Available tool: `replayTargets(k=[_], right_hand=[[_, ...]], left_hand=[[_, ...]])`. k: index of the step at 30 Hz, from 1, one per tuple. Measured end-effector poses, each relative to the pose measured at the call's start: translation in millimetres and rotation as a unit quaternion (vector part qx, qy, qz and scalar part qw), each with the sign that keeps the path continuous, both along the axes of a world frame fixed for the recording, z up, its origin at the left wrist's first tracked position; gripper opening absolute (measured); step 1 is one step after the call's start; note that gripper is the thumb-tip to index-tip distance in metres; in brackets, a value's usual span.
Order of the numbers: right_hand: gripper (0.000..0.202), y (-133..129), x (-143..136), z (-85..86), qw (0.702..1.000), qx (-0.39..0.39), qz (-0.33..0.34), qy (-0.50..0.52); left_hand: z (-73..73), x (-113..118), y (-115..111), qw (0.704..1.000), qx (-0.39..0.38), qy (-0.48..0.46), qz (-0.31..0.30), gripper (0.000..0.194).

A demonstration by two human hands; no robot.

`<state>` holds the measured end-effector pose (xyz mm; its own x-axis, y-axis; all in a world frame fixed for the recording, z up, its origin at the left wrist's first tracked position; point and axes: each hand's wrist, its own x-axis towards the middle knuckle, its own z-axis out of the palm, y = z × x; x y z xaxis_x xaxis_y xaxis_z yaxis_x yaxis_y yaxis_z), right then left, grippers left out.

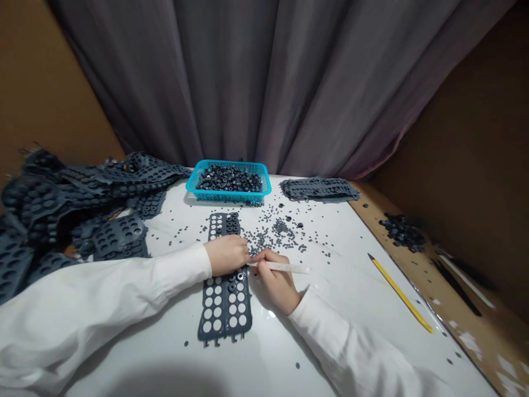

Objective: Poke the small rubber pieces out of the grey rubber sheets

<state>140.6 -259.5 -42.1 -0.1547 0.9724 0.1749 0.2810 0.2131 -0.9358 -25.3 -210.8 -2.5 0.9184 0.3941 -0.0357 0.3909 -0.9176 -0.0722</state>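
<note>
A dark rubber sheet (225, 309) with rows of round holes lies lengthwise on the white table; some dark ring-shaped pieces (232, 223) still sit in it. My left hand (228, 255) rests across the sheet's middle, its fingers closed near the right edge; what they pinch, if anything, is hidden. Just to the right, my right hand (278, 278) grips a white pen-like tool (289, 268), its tip pointing left toward my left fingertips. Small dark discs (283, 229) are scattered beyond my right hand.
A blue basket (228, 196) of dark rings stands at the back. Perforated sheets (119, 234) are heaped at left, with another stack (320, 189) at back right. A yellow pencil-like tool (400, 293) lies right, near a dark pile (403, 232) and a black tool (458, 286).
</note>
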Motion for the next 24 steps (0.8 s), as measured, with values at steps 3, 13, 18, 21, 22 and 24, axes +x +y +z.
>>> replayTargets(k=[3,13,18,21,22,24], right_hand=[[0.019,0,1,-0.3,1.0,0.004,0.003,-0.008],[0.019,-1,1,-5.0,1.0,-0.017,0.013,0.008],[0.018,3,3,-2.2,0.996,-0.048,-0.004,0.076],[0.017,9,4,-1.8,0.991,-0.063,-0.028,0.115],[0.017,11,4,-2.5,0.99,-0.067,-0.029,0.12],[0.017,15,4,-5.0,0.991,-0.069,-0.017,0.116]], left_hand=[[-6.8,-1,-3,0.998,0.035,-0.036,-0.023,0.015],[-15.7,-36,7,0.796,-0.313,-0.421,0.303,0.011],[-16.4,-51,7,0.445,-0.558,-0.551,0.432,0.022],[-13.6,-48,3,0.374,-0.622,-0.539,0.428,0.017],[-12.5,-46,2,0.352,-0.637,-0.538,0.425,0.017],[-10.8,-41,2,0.319,-0.662,-0.532,0.421,0.019]])
